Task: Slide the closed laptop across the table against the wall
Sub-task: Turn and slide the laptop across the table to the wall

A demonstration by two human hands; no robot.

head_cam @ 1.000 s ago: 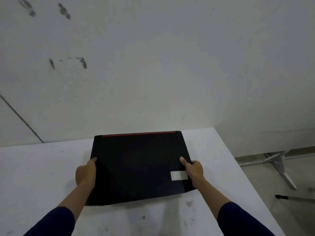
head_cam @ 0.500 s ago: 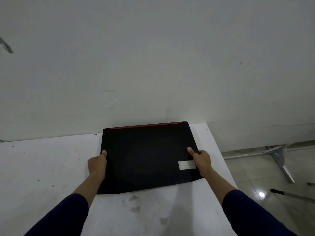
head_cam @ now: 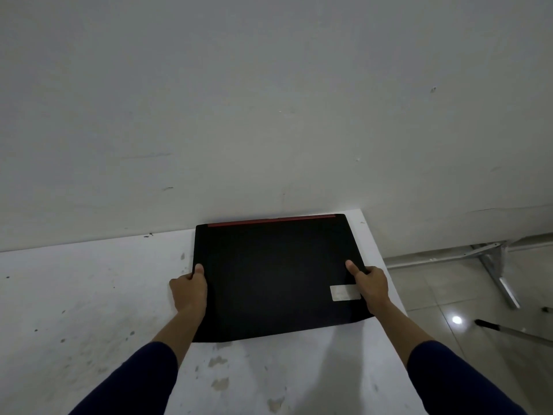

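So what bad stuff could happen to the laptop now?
Two things, maybe. The laptop sits near the table's right edge, and the right hand is almost over that edge, so a sideways slip might tip it toward the floor. Its red back strip looks right at the wall, so a harder push could bump or scrape it. The left hand grips the other side.

fingers: your left hand [head_cam: 189, 290] and right hand [head_cam: 372, 285] hide theirs under the laptop [head_cam: 275, 274] edges
sleeves: cut off below
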